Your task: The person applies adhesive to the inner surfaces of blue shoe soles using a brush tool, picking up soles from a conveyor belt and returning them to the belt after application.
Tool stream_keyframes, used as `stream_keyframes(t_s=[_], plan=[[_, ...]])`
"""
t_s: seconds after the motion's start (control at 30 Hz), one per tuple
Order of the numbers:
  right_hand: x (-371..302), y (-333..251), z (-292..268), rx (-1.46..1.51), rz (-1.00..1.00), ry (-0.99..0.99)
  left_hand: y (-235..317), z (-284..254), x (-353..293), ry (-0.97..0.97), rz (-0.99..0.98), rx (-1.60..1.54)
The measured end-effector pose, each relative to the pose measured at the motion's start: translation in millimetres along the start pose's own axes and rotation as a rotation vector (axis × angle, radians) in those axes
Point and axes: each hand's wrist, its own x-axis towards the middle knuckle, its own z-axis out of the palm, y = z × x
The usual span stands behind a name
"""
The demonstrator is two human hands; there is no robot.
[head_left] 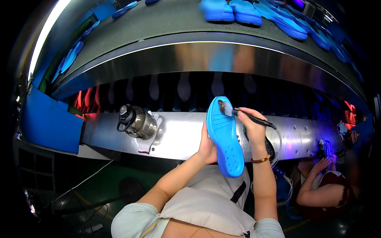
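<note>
A bright blue shoe sole (227, 137) is held upright in front of me, its heel end toward my body. My left hand (208, 146) grips its left edge, the thumb along the side and the other fingers hidden behind. In my right hand (254, 126) is a brush (227, 109) with a dark handle. Its bristles touch the inner face of the sole near the far end. A clear tube curves down beside my right wrist, and where it joins is unclear. Partly hidden behind that forearm, a dark perforated object (269, 147) rests on the metal ledge (178, 137).
On the ledge to the left, a dark-capped bottle (143, 123) lies against a white glove (145, 146). Several blue soles (246, 12) sit on the conveyor belt (158, 23) beyond the metal rail. At the right, another person's hands (323, 163) hold a blue-lit item.
</note>
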Motion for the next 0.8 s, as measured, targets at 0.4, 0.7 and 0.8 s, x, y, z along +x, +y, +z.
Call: stream_keyframes(t_s=[0.4, 0.7, 0.8], plan=[[-58.9, -30.2, -15.7, -0.283, 0.03, -0.514, 37.9, -9.8, -14.5, 0.076, 0.074, 0.123], [-38.8, -51.0, 3.2, -0.072, -0.165, -0.648, 25.3, 31.5, -18.2, 0.221, -0.034, -0.056], [-32.2, -52.4, -5.8, 0.041, -0.023, -0.359, 21.0, 29.0, -25.8, 0.001, -0.085, 0.139]])
